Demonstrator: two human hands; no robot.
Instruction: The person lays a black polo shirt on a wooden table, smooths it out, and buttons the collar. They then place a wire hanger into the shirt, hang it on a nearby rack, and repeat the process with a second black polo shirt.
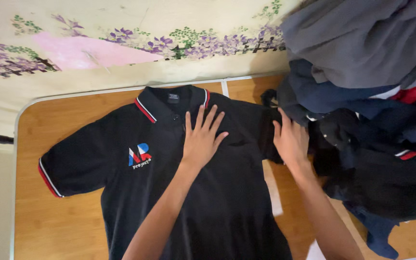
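A black polo shirt (121, 192) lies flat, front up, on a wooden table (58, 226), collar toward the wall. It has red and white trim at the collar and sleeve cuffs and a small coloured emblem on the chest. My left hand (202, 137) rests flat on the chest just below the collar, fingers spread. My right hand (291, 140) lies on the shirt's right sleeve, fingers pressed against the fabric near the pile of clothes; whether it grips the sleeve is unclear.
A tall pile of dark clothes (371, 106), grey, navy and black with red trim, fills the right side of the table. A floral-patterned wall (121, 48) stands behind. The table's metal edge (14, 192) runs down the left.
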